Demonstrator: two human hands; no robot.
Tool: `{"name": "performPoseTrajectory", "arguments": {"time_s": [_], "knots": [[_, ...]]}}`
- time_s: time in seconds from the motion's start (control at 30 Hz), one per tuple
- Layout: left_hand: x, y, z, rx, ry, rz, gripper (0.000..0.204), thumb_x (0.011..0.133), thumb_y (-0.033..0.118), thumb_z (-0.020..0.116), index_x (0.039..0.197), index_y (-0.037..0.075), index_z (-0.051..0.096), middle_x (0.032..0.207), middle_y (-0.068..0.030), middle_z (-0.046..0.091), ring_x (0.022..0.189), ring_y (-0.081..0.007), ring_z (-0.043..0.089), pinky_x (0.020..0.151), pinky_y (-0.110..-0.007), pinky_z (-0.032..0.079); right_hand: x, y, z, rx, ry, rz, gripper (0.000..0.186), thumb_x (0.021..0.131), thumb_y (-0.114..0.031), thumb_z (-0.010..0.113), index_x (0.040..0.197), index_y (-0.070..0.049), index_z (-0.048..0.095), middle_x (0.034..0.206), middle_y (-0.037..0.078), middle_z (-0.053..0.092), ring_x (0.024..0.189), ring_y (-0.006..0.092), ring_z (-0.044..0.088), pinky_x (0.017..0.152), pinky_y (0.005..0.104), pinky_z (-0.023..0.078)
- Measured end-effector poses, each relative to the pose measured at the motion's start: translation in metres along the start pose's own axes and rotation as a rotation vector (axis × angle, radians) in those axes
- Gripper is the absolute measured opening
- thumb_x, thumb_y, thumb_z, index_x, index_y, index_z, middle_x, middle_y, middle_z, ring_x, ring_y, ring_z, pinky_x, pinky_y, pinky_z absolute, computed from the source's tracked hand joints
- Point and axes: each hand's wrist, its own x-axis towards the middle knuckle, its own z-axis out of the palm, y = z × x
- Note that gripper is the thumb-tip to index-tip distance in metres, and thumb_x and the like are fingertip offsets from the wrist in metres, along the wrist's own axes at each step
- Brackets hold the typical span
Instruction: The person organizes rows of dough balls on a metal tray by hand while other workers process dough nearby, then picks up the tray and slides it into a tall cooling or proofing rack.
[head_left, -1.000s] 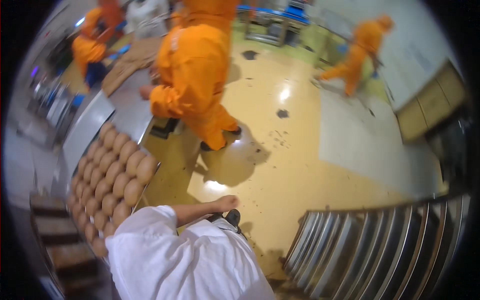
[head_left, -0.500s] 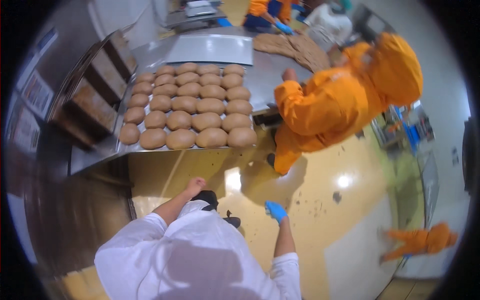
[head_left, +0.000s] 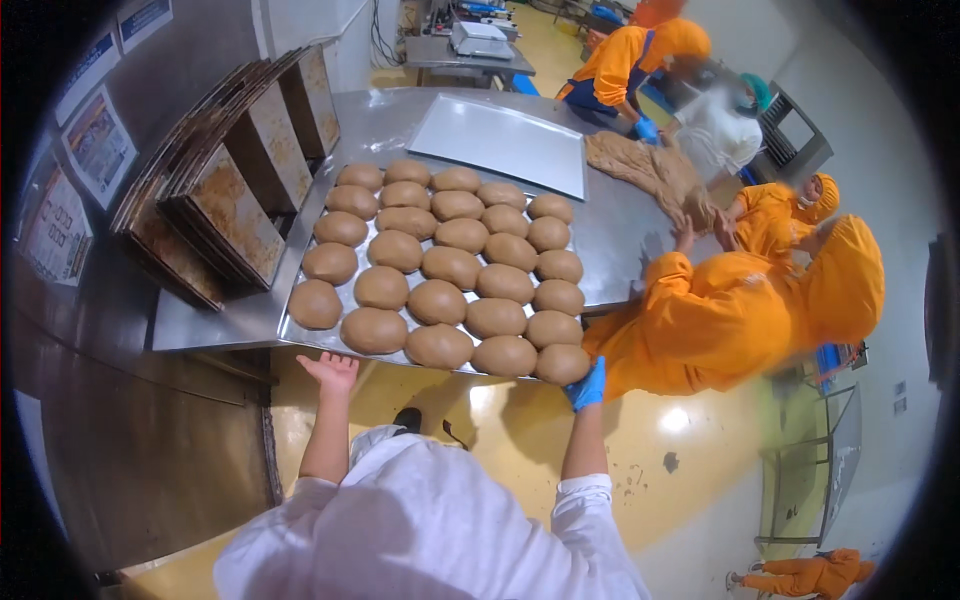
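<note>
A shallow metal baking tray (head_left: 296,334) full of rounded brown dough pieces (head_left: 436,301) lies on the steel table, its near edge toward me. My bare left hand (head_left: 330,371) is open, palm up with fingers spread, at the tray's near left edge. At the near right corner, my blue-gloved right hand (head_left: 588,387) is closed on the tray, beside the last dough piece; some of its fingers are hidden.
Behind the tray lies an empty metal sheet (head_left: 500,145) on the steel table (head_left: 625,240). Rusty baking pans (head_left: 225,215) stand stacked on the left. A co-worker in orange (head_left: 720,325) stands close on my right. Others work around a large dough mass (head_left: 645,170).
I have come closer to the table. Both hands have moved forward to the tray's near edge; the left has opened and the right has taken the corner. The nearby co-worker now leans over the dough.
</note>
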Motion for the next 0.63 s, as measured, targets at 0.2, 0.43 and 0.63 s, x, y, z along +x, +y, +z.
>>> {"name": "performPoseTrajectory", "arguments": {"time_s": [0.2, 0.43, 0.63], "knots": [[0.035, 0.028, 0.006, 0.039, 0.146, 0.020, 0.101, 0.085, 0.087, 0.021, 0.158, 0.018, 0.021, 0.164, -0.0075, 0.019, 0.150, -0.0315, 0.020, 0.120, -0.055, 0.017, -0.035, 0.021, 0.003, 0.218, 0.133, -0.043, 0.067, 0.098, -0.059, 0.042, 0.140, -0.007, 0.050, 0.144, 0.011, 0.053, 0.131, 0.0319, 0.051, 0.107, 0.0496, 0.044], [0.070, 0.023, 0.005, 0.198, 0.307, 0.343, 0.081, 0.100, 0.067, 0.025, 0.153, 0.006, 0.030, 0.154, -0.0157, 0.038, 0.138, -0.0346, 0.042, 0.111, -0.049, 0.039, -0.030, 0.039, 0.000, 0.395, 0.128, -0.163, 0.063, 0.097, -0.056, 0.043, 0.140, -0.010, 0.049, 0.140, 0.010, 0.055, 0.127, 0.0300, 0.053, 0.100, 0.0510, 0.048], [0.109, 0.036, -0.035, 0.791, 0.473, 0.572, 0.064, 0.106, 0.048, 0.035, 0.136, -0.007, 0.046, 0.131, -0.0242, 0.056, 0.114, -0.0349, 0.059, 0.094, -0.044, 0.051, -0.022, 0.036, -0.012, 0.116, -0.230, -0.368, 0.064, 0.101, -0.056, 0.030, 0.146, -0.011, 0.039, 0.149, 0.014, 0.043, 0.135, 0.0298, 0.046, 0.104, 0.0476, 0.047]]}}
